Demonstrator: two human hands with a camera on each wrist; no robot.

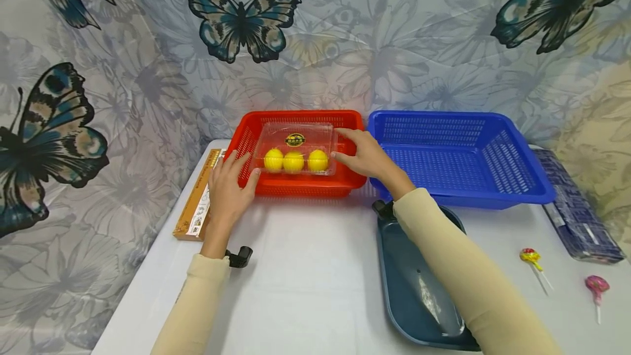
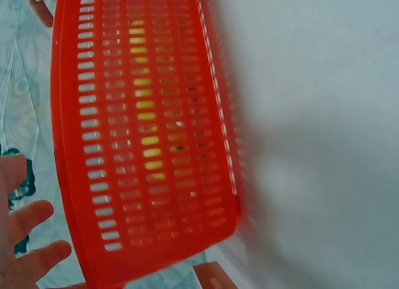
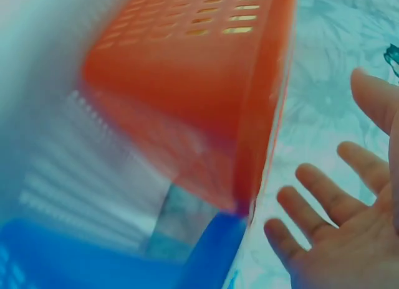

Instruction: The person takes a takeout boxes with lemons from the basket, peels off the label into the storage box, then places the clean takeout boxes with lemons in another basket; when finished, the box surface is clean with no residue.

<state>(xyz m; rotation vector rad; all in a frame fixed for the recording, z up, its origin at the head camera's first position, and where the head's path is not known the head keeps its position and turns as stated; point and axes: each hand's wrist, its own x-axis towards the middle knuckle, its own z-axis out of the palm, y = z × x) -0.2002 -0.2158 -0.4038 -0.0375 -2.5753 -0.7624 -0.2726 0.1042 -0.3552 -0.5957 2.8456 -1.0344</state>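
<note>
A clear plastic box (image 1: 322, 131) with a dark label on its lid holds three yellow balls (image 1: 293, 161). It lies within the red basket (image 1: 305, 186), whose slotted side shows large in the left wrist view. My left hand (image 1: 231, 188), fingers spread, is at the basket's left front corner, beside the box's left end. At the box's right end is my right hand (image 1: 366, 155), thumb and fingers apart with fingertips close to its edge. In the right wrist view the palm (image 3: 349, 245) faces the basket with the fingers extended.
A blue basket (image 1: 473, 200) stands right of the red one. In front of it, a dark teal tray (image 1: 394, 267) sits partly under my right forearm. A flat brown box (image 1: 194, 201) lies at left. Farther right are a yellow lollipop (image 1: 530, 256), a pink lollipop (image 1: 597, 284) and a dark patterned package (image 1: 581, 212).
</note>
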